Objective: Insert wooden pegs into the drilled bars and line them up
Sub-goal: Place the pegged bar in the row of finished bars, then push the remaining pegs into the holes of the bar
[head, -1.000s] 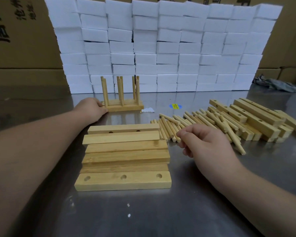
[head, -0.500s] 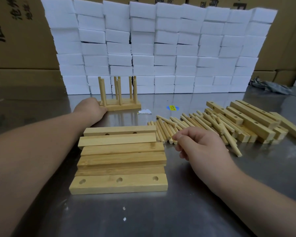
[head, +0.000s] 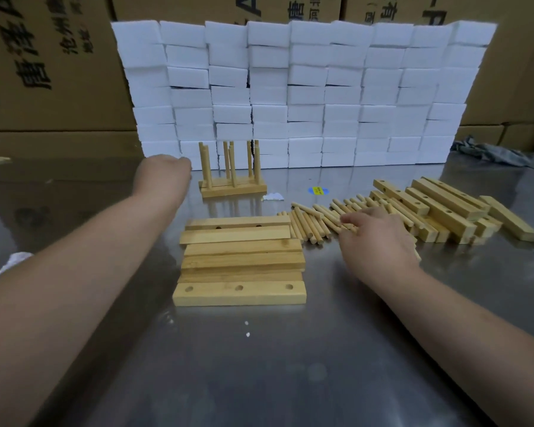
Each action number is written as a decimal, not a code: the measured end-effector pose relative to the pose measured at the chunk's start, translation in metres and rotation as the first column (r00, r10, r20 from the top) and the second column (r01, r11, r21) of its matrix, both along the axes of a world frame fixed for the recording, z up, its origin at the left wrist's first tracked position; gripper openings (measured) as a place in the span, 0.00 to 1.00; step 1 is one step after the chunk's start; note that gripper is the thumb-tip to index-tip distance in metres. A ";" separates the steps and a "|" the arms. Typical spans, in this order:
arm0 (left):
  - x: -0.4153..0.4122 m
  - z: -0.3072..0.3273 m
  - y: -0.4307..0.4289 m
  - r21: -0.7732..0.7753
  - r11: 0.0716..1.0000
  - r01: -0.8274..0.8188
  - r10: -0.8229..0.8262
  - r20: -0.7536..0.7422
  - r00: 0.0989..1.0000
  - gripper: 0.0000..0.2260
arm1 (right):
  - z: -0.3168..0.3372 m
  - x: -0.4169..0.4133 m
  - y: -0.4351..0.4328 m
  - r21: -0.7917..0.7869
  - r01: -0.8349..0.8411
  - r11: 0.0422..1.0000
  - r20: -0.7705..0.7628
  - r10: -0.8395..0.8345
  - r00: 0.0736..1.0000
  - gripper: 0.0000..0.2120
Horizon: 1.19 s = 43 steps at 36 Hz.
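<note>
Two drilled bars with several upright pegs (head: pixel 233 188) stand at the back of the steel table. My left hand (head: pixel 167 172) hovers just left of them, apart from the wood, holding nothing; its fingers point away from me. A flat group of drilled bars (head: pixel 241 257) lies in the middle, and the nearest bar (head: pixel 239 293) shows three empty holes. Loose pegs (head: pixel 309 224) lie in a row to its right. My right hand (head: pixel 376 238) reaches into that row, fingertips touching the pegs, slightly blurred.
A heap of more drilled bars (head: pixel 438 208) lies at the right. A wall of white foam blocks (head: pixel 305 87) stands behind, with cardboard boxes (head: pixel 43 72) beyond. A grey cloth (head: pixel 490 152), a round sticker (head: pixel 318 190) and white scraps (head: pixel 272 197) lie on the table.
My left hand has lifted off the end of the pegged bars and moved up and away. My right hand has gone forward from beside the flat bars into the loose pegs.
</note>
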<state>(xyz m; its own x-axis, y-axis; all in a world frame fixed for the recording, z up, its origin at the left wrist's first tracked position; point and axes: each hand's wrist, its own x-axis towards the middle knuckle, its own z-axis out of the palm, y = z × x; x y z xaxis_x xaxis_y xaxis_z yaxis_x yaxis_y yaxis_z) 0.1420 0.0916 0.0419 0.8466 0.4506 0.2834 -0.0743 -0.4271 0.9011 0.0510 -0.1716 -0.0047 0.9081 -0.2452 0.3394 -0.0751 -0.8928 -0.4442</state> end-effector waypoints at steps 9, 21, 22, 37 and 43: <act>-0.093 -0.002 -0.037 0.567 0.805 0.175 -0.058 -0.218 0.974 0.15 | 0.005 0.002 -0.007 -0.135 -0.011 0.991 -0.240 -0.022 0.971 0.19; -0.098 -0.032 -0.028 0.648 0.721 0.246 -0.107 -0.247 0.963 0.23 | 0.003 0.004 -0.007 -0.196 0.051 0.979 -0.184 -0.088 0.979 0.16; -0.097 -0.033 -0.026 0.646 0.725 0.239 -0.115 -0.229 0.967 0.23 | 0.003 0.004 -0.007 -0.209 0.055 0.976 -0.184 -0.094 0.978 0.16; -0.093 -0.039 -0.022 0.581 0.765 0.277 -0.224 -0.164 0.961 0.25 | 0.004 0.003 -0.003 -0.269 0.031 0.963 -0.231 -0.095 0.968 0.15; -0.093 -0.039 -0.023 0.590 0.775 0.225 -0.221 -0.080 0.972 0.23 | 0.006 0.001 -0.002 -0.280 0.026 0.960 -0.232 -0.094 0.968 0.15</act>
<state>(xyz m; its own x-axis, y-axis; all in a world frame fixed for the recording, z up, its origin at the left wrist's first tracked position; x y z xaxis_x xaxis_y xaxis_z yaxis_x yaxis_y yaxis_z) 0.0489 0.0685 0.0026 0.9048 -0.0056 0.4259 -0.2303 -0.8476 0.4781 0.0518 -0.1741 0.0012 0.9574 -0.2307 0.1739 -0.2065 -0.9674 -0.1468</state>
